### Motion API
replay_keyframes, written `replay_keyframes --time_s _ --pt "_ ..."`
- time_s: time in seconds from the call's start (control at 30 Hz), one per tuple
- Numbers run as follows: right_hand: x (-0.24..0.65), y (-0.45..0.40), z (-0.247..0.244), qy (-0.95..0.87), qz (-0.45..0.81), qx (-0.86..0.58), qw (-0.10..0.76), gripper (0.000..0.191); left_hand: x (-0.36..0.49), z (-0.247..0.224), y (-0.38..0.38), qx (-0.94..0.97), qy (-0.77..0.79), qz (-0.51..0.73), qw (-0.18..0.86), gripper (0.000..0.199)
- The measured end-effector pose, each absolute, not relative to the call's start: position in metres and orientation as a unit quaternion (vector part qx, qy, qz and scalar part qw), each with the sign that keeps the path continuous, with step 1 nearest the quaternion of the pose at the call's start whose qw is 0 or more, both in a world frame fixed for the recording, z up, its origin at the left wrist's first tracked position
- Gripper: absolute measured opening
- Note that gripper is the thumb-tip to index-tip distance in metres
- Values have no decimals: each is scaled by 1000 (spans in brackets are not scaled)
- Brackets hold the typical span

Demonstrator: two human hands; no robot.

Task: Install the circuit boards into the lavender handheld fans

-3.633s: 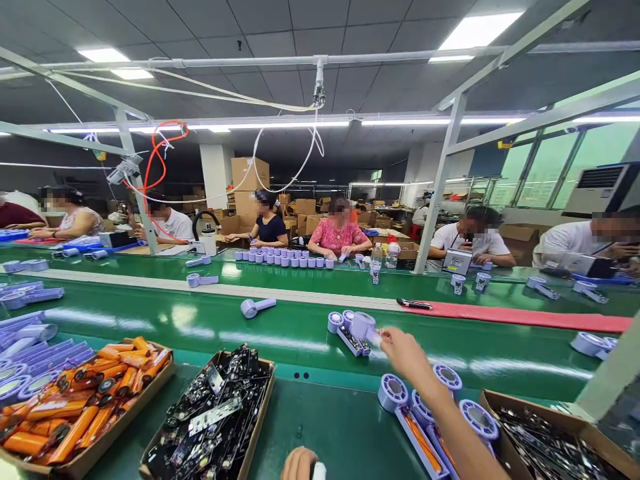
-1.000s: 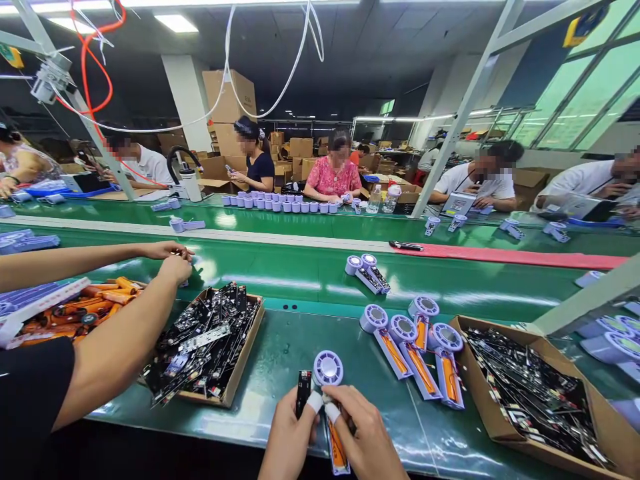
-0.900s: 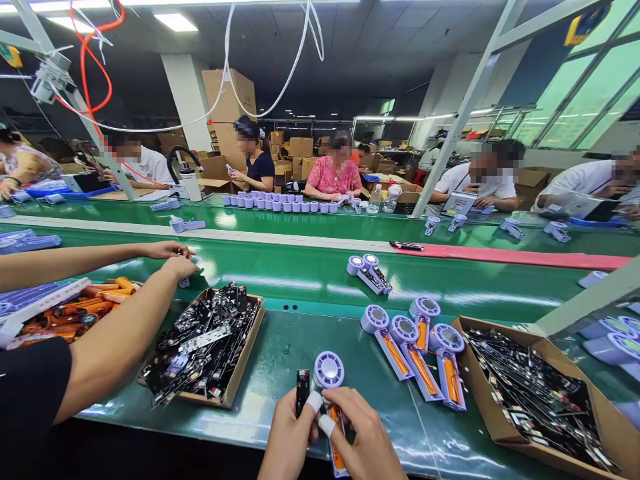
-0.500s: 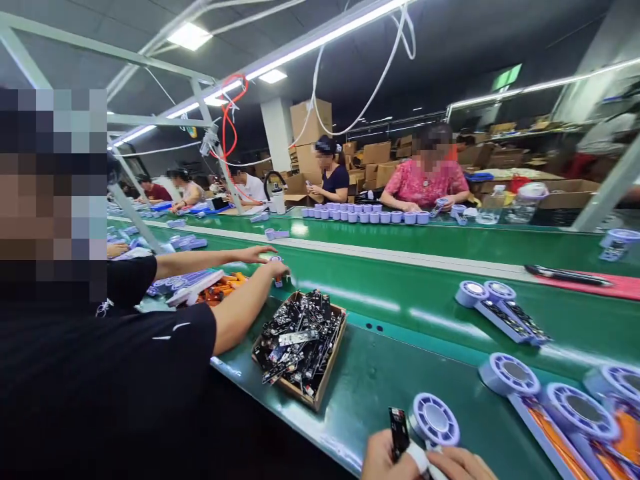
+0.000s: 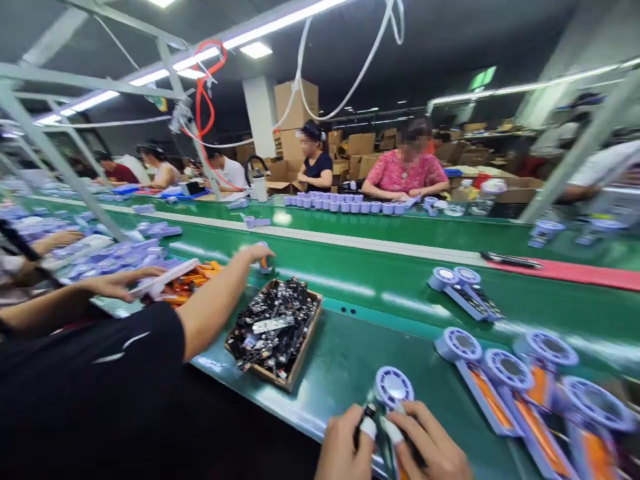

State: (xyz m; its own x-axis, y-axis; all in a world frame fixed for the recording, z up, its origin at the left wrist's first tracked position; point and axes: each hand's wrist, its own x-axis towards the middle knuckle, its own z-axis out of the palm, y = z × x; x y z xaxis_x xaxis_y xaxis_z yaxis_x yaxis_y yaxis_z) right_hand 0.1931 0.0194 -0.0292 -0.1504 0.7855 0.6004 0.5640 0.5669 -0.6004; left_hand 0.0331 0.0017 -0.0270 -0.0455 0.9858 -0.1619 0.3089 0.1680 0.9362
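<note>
Turned nearly edge-on since the earlier frame, the slim black rectangular circuit board (image 5: 358, 433) sits pinched in the left hand (image 5: 344, 445), beside the round lavender plastic fan head (image 5: 393, 385) at five o'clock on the glossy green bench (image 5: 345, 360). Fingers of the right hand (image 5: 436, 445) curl just below the fan head; their exact hold cannot be told. Likely light, stiff and fragile, the board suits gripping along its long edges.

- Legible lettering: none.
- Large brown cardboard carton (image 5: 297, 112), near 12 o'clock: print cannot be made out.
- Black fabric sleeve (image 5: 147, 350) of a co-worker, 8 o'clock: white curved strokes, no readable word.
- Piled black-and-silver flat circuit boards (image 5: 274, 325), 7 o'clock: pale markings, too small to read.
</note>
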Motion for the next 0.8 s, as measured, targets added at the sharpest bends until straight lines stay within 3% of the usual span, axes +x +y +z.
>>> replay_keyframes --time_s 0.27,0.6,0.8 --pt "191 18 -26 -792 55 -508 334 24 42 -28 12 587 592 329 444 25" --pt "181 16 -25 -798 -14 -525 294 24 34 -42 8 713 554 283 325 24" --pt "189 22 -30 -794 87 -516 308 31 19 -48 19 764 497 293 288 27"
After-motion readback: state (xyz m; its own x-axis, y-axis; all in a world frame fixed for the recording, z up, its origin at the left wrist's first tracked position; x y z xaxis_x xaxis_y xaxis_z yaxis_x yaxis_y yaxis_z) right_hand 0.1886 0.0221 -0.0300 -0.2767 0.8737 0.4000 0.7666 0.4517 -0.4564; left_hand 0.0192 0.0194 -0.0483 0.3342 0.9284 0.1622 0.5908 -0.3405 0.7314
